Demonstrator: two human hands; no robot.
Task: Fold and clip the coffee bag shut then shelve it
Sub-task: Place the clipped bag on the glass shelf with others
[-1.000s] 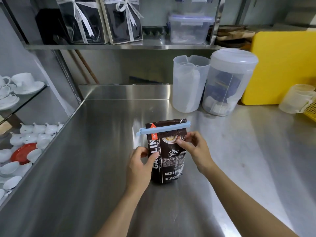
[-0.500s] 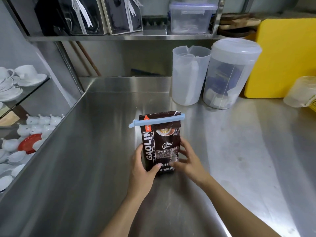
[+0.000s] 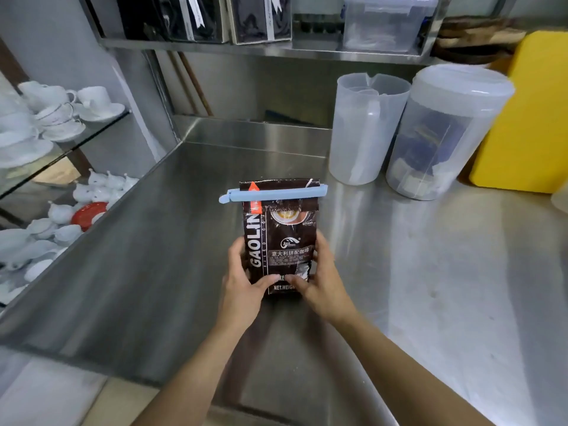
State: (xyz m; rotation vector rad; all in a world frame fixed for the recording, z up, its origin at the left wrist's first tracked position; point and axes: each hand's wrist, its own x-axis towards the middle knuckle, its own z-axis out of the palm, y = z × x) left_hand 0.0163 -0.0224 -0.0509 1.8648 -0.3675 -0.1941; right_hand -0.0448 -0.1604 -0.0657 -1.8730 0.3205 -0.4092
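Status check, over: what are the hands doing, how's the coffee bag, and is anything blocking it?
Left hand and right hand grip coffee bag low, both sides. Bag upright, blue clip across its top. Counter around it bare; jugs behind, apart.

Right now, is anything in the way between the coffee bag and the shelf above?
Nothing visible. Both hands, left hand and right hand, grip the clipped coffee bag; open air lies up to the shelf, though it already looks crowded.
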